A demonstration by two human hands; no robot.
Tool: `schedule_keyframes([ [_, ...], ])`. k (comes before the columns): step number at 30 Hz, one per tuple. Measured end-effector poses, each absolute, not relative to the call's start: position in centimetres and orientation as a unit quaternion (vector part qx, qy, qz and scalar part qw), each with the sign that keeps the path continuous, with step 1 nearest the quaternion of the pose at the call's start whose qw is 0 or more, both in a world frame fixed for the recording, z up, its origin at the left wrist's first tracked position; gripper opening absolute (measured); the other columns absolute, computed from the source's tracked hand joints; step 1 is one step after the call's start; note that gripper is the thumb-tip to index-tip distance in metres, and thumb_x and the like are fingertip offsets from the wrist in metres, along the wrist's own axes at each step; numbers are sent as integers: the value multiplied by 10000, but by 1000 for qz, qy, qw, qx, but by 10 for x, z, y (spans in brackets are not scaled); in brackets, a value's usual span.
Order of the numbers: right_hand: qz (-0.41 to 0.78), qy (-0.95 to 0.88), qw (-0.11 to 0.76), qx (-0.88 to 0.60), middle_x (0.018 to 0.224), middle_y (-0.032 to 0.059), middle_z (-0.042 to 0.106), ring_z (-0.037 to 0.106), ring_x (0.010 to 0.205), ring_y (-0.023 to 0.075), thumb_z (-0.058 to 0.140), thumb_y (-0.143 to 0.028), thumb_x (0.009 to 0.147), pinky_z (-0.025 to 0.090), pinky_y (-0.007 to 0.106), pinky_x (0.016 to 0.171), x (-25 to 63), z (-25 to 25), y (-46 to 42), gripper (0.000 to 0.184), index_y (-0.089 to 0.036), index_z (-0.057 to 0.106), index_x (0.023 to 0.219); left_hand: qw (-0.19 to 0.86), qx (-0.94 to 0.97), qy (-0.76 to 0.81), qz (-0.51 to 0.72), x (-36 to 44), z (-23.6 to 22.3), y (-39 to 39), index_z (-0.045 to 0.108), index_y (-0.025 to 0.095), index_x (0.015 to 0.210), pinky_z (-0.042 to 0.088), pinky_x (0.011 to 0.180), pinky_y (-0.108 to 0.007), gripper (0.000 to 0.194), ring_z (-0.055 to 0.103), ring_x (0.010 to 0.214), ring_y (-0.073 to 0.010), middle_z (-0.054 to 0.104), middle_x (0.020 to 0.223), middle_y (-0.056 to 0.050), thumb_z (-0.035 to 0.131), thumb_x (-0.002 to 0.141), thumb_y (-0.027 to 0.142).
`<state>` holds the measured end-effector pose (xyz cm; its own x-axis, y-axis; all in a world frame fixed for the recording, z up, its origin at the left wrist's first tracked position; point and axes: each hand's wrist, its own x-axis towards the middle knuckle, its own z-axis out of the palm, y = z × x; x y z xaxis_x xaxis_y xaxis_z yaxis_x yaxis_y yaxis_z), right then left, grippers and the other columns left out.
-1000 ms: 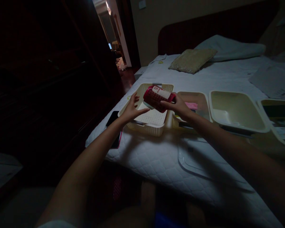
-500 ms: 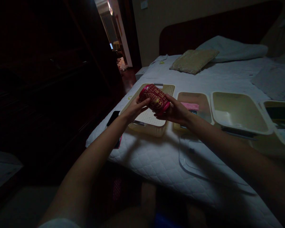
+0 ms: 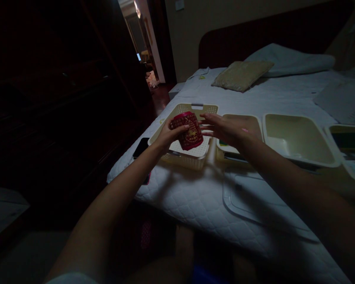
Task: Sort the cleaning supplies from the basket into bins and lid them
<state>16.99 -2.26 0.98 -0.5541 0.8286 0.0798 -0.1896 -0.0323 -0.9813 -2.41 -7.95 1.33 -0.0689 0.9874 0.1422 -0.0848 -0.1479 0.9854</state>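
My left hand (image 3: pixel 169 136) grips a red cylindrical canister (image 3: pixel 192 134) with a gold pattern and brighter pink-red rims. It is held nearly upright, slightly tilted, over a cream perforated basket (image 3: pixel 192 161) on the bed. My right hand (image 3: pixel 225 128) is just to the right of the canister, fingers spread and pointing at it, with nothing in them. Below that hand stands a cream bin (image 3: pixel 242 117), partly hidden by the hand and forearm; a bit of pink shows inside.
Farther right are another cream bin (image 3: pixel 301 136) and a third bin (image 3: pixel 340 128) with items in it. A clear lid (image 3: pixel 251 197) lies on the quilted mattress (image 3: pixel 183 189). A dark flat object (image 3: pixel 141 148) lies left of the basket. A beige pillow (image 3: pixel 241 77) lies farther back.
My right hand has let go of the canister and moved right, its fingers opening. The canister has turned more upright in my left hand.
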Motion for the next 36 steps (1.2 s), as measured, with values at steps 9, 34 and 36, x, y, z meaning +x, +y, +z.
schedule_keyframes([
  [9, 634, -638, 335, -280, 1167, 52, 675, 608, 1077, 238, 745, -575, 711, 484, 420, 954, 168, 13, -28, 446, -273, 685, 1033, 409, 554, 499, 527, -16, 11, -84, 435, 155, 1268, 455, 1009, -519, 892, 597, 1138, -317, 626, 1172, -148, 870, 518, 363],
  [34, 646, -570, 428, -272, 1138, 37, 685, 639, 1046, 185, 734, -550, 723, 509, 359, 955, 169, -1, -22, 418, -260, 652, 1013, 491, 535, 465, 507, -20, -14, -81, 691, 109, 903, 493, 908, -420, 490, 673, 817, -196, 720, 914, -92, 864, 563, 416],
  [36, 649, -575, 425, -259, 1172, 45, 677, 626, 1086, 193, 785, -486, 689, 492, 368, 995, 169, 0, -26, 409, -260, 661, 1006, 483, 536, 472, 508, -22, -17, -81, 695, 108, 935, 497, 907, -419, 523, 674, 837, -203, 724, 951, -100, 874, 546, 408],
])
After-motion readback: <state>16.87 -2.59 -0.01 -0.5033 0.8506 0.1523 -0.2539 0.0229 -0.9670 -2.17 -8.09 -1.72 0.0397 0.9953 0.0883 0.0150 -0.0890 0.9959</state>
